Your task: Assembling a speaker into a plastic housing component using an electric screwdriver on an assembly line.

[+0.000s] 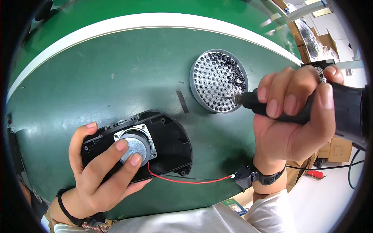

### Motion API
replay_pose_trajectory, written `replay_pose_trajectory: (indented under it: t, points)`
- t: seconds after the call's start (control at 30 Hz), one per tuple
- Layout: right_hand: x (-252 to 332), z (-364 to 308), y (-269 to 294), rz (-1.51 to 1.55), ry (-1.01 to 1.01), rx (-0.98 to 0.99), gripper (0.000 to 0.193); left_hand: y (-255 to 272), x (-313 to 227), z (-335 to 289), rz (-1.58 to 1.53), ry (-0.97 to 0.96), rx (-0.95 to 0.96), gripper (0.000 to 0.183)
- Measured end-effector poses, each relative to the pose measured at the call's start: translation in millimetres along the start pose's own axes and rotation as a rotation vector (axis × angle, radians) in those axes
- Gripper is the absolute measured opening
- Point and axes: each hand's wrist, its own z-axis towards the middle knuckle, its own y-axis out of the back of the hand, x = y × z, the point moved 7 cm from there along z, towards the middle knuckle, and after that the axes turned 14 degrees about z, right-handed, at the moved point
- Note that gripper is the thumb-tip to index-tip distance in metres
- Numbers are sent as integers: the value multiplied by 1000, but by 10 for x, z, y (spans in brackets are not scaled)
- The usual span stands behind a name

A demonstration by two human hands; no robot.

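Speaker [135, 144]: round silver back, bright and smooth, on a pale square frame with holes at the corners. Sits in a black shell [171, 139], towards its middle, between the left end and the rounded right end. Shell lies open side up on the green counter [77, 89], left of centre and near the person, slightly askew. Small moulded posts show inside; a slotted strip runs along the far edge. Red wire [186, 181] and a thinner black wire [202, 179] leave the speaker's near side, run right, and end in a small white plug [232, 176] by the dark watch [244, 177]; cannot tell if they touch.

Left hand [97, 171] comes in from the lower left, back of hand up. Its fingers are spread apart: two tips rest on the speaker's silver back, another reaches over the shell's left end, thumb low along the near edge.

Right hand [289, 134] raised at the right, wrist bent, fingers clamped round a black screwdriver [345, 106], nails toward the camera. Tool is nearly level, bit pointing left over the round tray [204, 82]. Cannot tell if the bit carries a screw. Black screws [237, 73] crowd the tray's far right part.
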Motion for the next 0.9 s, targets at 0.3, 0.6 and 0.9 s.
replay_pose_trajectory:
  t: [0.3, 0.6, 0.9]
  points:
    - [-141, -25, -13, 46, -115, -32, 27, -10, 21, -79, 0, 0, 13, 65]
    - [-168, -34, -27, 3, -117, -1, 25, -22, 14, -78, 5, 3, -16, 64]
    - [-157, -60, -39, -12, -105, -49, 27, -27, 15, -63, 4, 6, -83, 64]
